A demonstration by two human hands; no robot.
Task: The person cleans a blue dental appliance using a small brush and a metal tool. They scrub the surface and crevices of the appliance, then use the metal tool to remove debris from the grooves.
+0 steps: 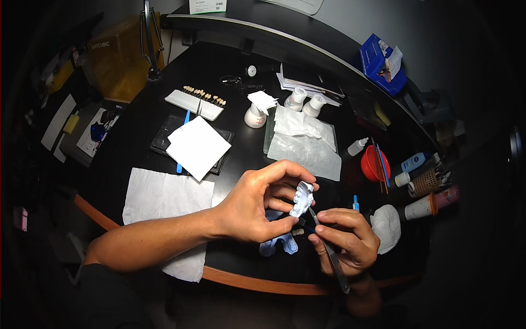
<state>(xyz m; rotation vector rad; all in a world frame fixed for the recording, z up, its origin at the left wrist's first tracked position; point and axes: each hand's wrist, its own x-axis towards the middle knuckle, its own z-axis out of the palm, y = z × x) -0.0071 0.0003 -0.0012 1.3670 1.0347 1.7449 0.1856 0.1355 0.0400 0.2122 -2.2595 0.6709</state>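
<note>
Above black desk (pixel 137 126), left fingers (pixel 285 167) clamp upright white dental cast (pixel 302 198), right fingers (pixel 329 215) pinch slanted tool (pixel 329 249).

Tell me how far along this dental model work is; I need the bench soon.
Done: supplies are laid out, including the shade guide and bottles. In hand: the left hand holds a white cast while the right hand works a thin tool against it. Left: a bluish piece lies untouched on the table.
</note>
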